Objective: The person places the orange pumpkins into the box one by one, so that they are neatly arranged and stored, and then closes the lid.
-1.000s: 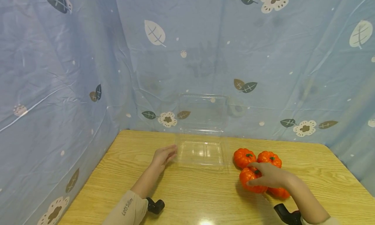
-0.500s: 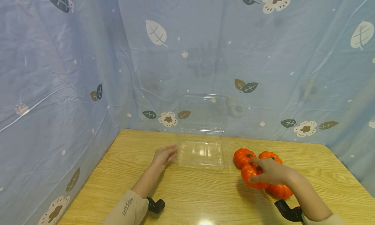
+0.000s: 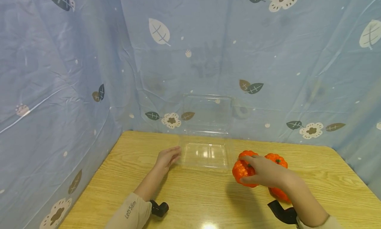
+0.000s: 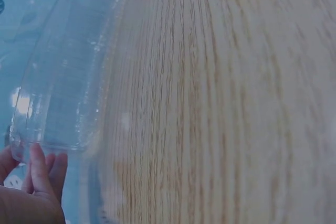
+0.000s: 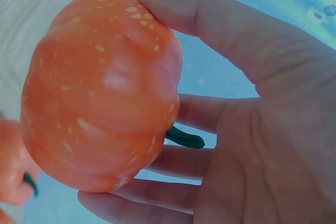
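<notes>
My right hand point(image 3: 266, 171) grips an orange toy pumpkin point(image 3: 243, 171) with a short green stem point(image 5: 186, 137), thumb on one side and fingers on the other. It is held above the table, its shadow falling below. At the left end of a clear plastic container point(image 3: 205, 156), my left hand point(image 3: 167, 158) holds the rim between thumb and fingers point(image 4: 39, 169). The container's hinged lid point(image 3: 206, 113) stands raised against the curtain, and nothing lies in its base. Another pumpkin point(image 3: 248, 153) is partly hidden behind the held one; two more, pumpkin point(image 3: 277, 159) and pumpkin point(image 3: 279, 193), sit around my right hand.
A wooden table point(image 3: 190, 196) carries everything. Its back edge meets a blue patterned curtain point(image 3: 208, 57), with another curtain side point(image 3: 74, 90) along the left. Black wrist mounts point(image 3: 159, 209) sit on both forearms.
My right hand has carried the gripped pumpkin left and away from the pile, towards the container. My left hand stays at the container's left end.
</notes>
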The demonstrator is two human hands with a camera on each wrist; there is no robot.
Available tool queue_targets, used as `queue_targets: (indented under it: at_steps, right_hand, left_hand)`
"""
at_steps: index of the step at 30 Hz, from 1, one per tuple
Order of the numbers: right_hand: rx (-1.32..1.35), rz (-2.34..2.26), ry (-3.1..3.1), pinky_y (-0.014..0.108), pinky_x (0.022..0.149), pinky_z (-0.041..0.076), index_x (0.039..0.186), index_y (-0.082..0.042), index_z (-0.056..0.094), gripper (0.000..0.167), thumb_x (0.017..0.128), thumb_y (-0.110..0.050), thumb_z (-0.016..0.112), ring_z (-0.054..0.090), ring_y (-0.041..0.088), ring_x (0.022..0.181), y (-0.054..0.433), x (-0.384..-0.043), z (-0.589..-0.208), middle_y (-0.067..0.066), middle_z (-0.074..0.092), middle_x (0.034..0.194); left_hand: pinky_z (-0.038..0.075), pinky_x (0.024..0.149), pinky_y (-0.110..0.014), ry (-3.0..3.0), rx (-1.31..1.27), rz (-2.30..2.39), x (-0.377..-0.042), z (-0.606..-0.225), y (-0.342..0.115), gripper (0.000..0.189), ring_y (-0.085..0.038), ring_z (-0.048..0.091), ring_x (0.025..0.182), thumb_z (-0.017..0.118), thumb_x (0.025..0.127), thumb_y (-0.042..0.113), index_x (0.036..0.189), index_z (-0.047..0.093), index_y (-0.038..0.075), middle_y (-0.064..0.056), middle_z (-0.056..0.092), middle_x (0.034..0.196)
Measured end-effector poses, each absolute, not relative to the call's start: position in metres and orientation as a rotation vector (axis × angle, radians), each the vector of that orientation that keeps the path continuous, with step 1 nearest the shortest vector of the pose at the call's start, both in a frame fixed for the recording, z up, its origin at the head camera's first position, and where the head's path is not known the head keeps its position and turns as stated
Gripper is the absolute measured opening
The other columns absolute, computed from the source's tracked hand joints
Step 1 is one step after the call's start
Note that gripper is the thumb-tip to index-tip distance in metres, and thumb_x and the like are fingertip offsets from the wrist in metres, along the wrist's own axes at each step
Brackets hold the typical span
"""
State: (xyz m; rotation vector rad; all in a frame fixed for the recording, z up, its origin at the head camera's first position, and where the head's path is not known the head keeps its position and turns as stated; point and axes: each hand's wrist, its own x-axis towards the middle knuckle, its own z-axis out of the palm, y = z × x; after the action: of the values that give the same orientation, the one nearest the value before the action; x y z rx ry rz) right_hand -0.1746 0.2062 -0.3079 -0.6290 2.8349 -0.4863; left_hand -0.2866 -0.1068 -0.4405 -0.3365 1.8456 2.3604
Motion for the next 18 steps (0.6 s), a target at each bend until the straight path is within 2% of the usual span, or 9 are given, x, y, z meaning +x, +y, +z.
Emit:
queue_targets:
  at_steps: [5, 10, 18]
  right_hand:
    - [-0.665, -0.473, 2.833, 0.049, 0.078, 0.051, 0.126, -0.006, 0.05, 0.065, 0.075, -0.04, 0.073, 0.056, 0.032, 0.099, 0.187, -0.181, -0.299, 0.02, 0.054, 0.12]
    - [-0.719, -0.459, 2.813, 0.045, 0.076, 0.052, 0.126, -0.006, 0.05, 0.063, 0.076, -0.038, 0.073, 0.057, 0.027, 0.093, 0.173, -0.188, -0.297, 0.018, 0.055, 0.117]
    - [-0.788, -0.469, 2.786, 0.041, 0.076, 0.051, 0.127, -0.005, 0.05, 0.063, 0.077, -0.035, 0.072, 0.055, 0.024, 0.093, 0.158, -0.199, -0.299, 0.014, 0.055, 0.114]
  left_hand:
    - [0.052, 0.085, -0.026, 1.834, -0.359, 2.377, -0.288, -0.441, -0.107, 0.034, -0.019, 0.065, 0.09, 0.062, 0.086, 0.002, 0.118, 0.057, -0.008, -0.019, 0.064, 0.109]
    - [0.053, 0.082, -0.025, 1.829, -0.358, 2.391, -0.288, -0.441, -0.106, 0.034, -0.018, 0.066, 0.087, 0.062, 0.085, 0.002, 0.117, 0.058, -0.009, -0.02, 0.064, 0.109]
    - [0.055, 0.075, -0.021, 1.808, -0.369, 2.409, -0.286, -0.44, -0.105, 0.033, -0.016, 0.065, 0.082, 0.063, 0.085, 0.001, 0.116, 0.059, -0.009, -0.017, 0.067, 0.1]
